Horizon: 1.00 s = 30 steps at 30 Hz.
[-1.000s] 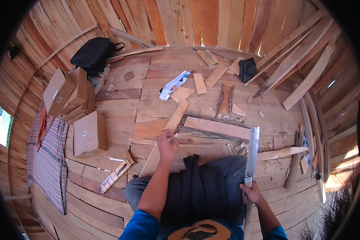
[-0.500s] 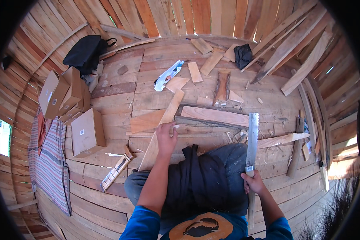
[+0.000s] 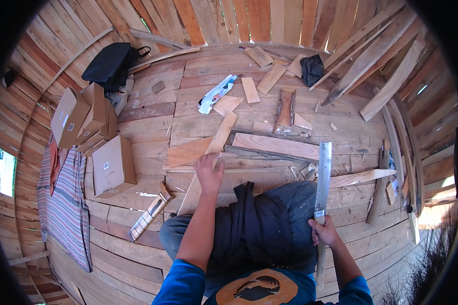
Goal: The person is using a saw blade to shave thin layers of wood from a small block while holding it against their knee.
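My right hand (image 3: 324, 232) is closed around the handle of a handsaw (image 3: 323, 178), whose toothed silver blade points away from me beside my right knee. In front of my lap, my left hand (image 3: 209, 174) is over a long narrow plank (image 3: 220, 135) that slants from my left knee toward the far side. Its fingers look bent and apart, with nothing visible in them; whether they touch the plank I cannot tell. A broad board with dark bark edges (image 3: 275, 144) lies just beyond, and a flat reddish board (image 3: 188, 151) sits left of the plank.
Cardboard boxes (image 3: 113, 168), a black bag (image 3: 109, 66) and a striped cloth (image 3: 63, 203) are on the left. A wrapped bundle (image 3: 151, 211) lies near my left knee. Offcuts (image 3: 250, 90) and a black plastic bag (image 3: 313, 69) are scattered ahead; long boards (image 3: 371, 56) lean at the right.
A small pale piece seen between my left fingers before no longer shows there, and those fingers have shifted slightly left. My right hand keeps the handsaw almost still.
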### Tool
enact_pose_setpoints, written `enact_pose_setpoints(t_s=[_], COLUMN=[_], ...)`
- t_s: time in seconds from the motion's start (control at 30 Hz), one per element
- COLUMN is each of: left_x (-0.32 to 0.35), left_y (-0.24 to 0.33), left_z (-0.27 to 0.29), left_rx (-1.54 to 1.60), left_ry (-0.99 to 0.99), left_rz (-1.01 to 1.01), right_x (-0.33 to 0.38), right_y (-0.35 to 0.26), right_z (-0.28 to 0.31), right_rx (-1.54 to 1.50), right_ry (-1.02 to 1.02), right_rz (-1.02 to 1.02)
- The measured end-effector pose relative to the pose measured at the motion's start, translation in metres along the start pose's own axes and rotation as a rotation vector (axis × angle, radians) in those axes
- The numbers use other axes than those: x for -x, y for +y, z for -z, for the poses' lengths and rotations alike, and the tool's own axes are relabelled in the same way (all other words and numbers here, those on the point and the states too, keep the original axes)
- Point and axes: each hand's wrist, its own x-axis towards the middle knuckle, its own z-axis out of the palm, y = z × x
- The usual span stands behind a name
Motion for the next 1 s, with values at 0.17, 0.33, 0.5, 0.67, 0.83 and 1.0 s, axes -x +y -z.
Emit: enact_pose_setpoints(t_s=[0.17,0.33,0.5,0.67,0.83,1.0], left_x=[0.005,-0.004,-0.004,0.018,0.05,0.071], left_y=[-0.008,0.015,0.089,0.165,0.192,0.189], left_z=[-0.005,0.007,0.053,0.106,0.098,0.093], left_rx=[0.162,0.245,0.398,0.516,0.53,0.42], left_ry=[-0.047,-0.086,-0.103,-0.207,-0.306,-0.12], left_rz=[0.146,0.037,-0.157,-0.329,-0.47,-0.499], right_x=[-0.001,0.0,0.01,0.027,0.057,0.075], right_y=[0.003,0.016,0.014,0.005,-0.022,-0.052], right_z=[0.0,0.009,0.004,-0.009,-0.023,-0.042], right_rx=[-0.033,-0.276,-0.22,-0.224,0.14,0.646], right_ry=[-0.025,-0.063,0.019,0.123,0.128,0.141], right_rz=[0.032,0.004,0.098,0.24,0.401,0.545])
